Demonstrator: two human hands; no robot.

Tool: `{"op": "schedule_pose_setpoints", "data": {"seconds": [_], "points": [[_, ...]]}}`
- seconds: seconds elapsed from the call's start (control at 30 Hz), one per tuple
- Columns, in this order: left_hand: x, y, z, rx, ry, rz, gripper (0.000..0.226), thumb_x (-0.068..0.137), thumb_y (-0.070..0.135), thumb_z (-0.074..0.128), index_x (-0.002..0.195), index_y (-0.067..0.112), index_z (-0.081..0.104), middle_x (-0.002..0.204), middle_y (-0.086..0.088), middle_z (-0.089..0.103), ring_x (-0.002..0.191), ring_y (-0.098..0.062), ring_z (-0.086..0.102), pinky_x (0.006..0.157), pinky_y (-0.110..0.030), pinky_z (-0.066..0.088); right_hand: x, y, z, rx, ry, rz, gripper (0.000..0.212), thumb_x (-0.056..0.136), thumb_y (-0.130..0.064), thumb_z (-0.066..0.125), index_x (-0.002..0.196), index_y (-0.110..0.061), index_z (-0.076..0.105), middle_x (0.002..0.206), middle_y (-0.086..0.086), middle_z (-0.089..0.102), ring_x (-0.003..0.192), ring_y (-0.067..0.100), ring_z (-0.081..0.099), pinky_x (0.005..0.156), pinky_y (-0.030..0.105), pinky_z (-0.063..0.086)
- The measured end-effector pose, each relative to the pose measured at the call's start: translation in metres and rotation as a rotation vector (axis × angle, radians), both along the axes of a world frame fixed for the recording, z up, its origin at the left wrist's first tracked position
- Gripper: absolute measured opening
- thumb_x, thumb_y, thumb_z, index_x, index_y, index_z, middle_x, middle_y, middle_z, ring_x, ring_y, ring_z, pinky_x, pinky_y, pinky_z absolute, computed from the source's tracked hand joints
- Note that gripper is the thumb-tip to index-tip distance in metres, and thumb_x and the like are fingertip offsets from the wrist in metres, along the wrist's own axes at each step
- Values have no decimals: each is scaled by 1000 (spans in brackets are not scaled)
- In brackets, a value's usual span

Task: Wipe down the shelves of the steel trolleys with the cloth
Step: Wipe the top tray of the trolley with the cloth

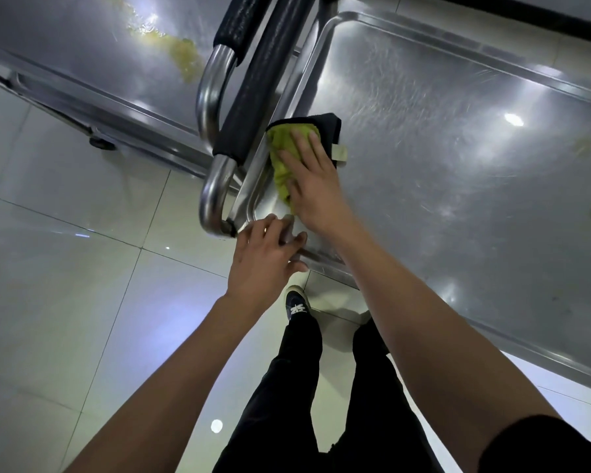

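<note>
The right hand [313, 186] lies flat on the green-and-black cloth [287, 155], fingers straight, pressing it down into the near left corner of the right trolley's top shelf [440, 165], just beside the raised rim. The left hand [265, 257] rests on that corner's rim [307, 257], fingers spread and lightly bent over the edge; it looks to be steadying the trolley more than gripping it, though the fingertips blur and I cannot say for certain.

The cloth is soft and folded, so it should bunch and slide under a flat palm; pressing on its middle, as here, probably keeps it spread. The steel looks smooth and slick, and the trolley may roll if pushed hard.

Two black foam-sleeved handles [253, 107] stand between this trolley and the left trolley's shelf [82, 46], which carries a yellowish smear [185, 56]. Fainter yellowish marks [587, 148] sit at the right shelf's far end. Below are pale floor tiles [65, 268] and the person's dark shoe [296, 303].
</note>
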State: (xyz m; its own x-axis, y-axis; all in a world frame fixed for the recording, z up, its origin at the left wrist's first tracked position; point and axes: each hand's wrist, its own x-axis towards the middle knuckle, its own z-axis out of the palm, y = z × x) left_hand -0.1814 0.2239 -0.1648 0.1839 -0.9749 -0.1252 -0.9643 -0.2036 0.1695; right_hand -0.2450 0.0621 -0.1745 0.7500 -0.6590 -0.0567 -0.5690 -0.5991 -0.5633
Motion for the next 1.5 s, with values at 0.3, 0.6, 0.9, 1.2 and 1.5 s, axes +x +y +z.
{"op": "schedule_pose_setpoints", "data": {"seconds": [0.3,0.6,0.9,1.2,1.5], "points": [[-26,-12,16,85,11,23,37,81,45,75,113,33,64,129,0,51,127,-28,43,105,-50,36,-120,19,-7,-62,50,-183,53,100,-22,40,153,-23,33,166,4,10,153,26,0,123,46,16],[-138,-38,19,121,58,-75,43,83,47,70,120,26,61,138,0,48,131,-27,38,98,-48,43,-251,18,4,-8,59,-309,53,103,-19,41,155,-22,29,166,5,7,153,28,-3,124,45,10],[-155,-42,9,67,69,-24,49,74,43,83,118,25,68,133,-5,55,124,-34,46,94,-54,45,-387,19,11,9,50,-547,53,100,-9,46,151,-20,37,165,5,11,153,28,0,122,48,19],[-154,-45,5,23,63,-46,47,70,42,86,109,22,71,127,-6,59,115,-34,53,82,-53,49,-359,43,10,-36,96,-553,52,99,-5,50,149,-15,41,164,11,15,152,35,4,119,49,21],[-119,-32,10,-120,198,-128,23,91,29,66,113,23,71,127,0,61,117,-24,52,87,-46,50,-291,63,12,-29,201,-565,60,96,-2,50,152,-20,36,166,5,6,153,28,-4,120,49,17]]}}
